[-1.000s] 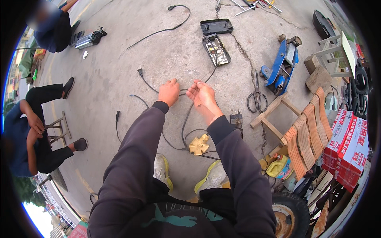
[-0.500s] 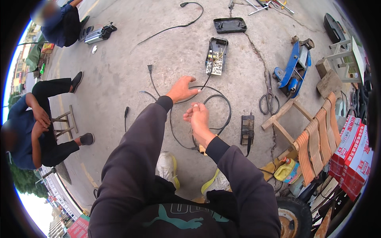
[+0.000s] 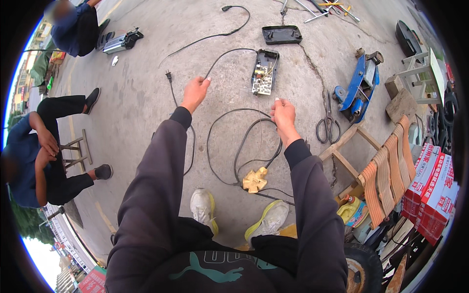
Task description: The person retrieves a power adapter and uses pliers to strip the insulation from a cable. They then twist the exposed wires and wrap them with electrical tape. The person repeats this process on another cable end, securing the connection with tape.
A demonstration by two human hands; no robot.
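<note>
My left hand is closed around a black cable, which arcs over to the top of an open black case. Inside that case a circuit board with small parts and loose wires shows. My right hand hovers right below the case, fingertips pinched together; what they hold, if anything, is too small to make out. Under it a looped black cable lies on the ground, running to a lumpy yellow block by my shoes. A two-pin plug on a cord rests left of my left hand.
The case's lid and another cable lie farther off. To the right are scissors, a blue floor jack, a wooden-framed stool and red-white boxes. Two people sit on the left, one beside a metal-cased device.
My hands have moved apart, the left outward with the cable, the right up and to the right. The cable now bows left from the case, and the yellow block has come into view.
</note>
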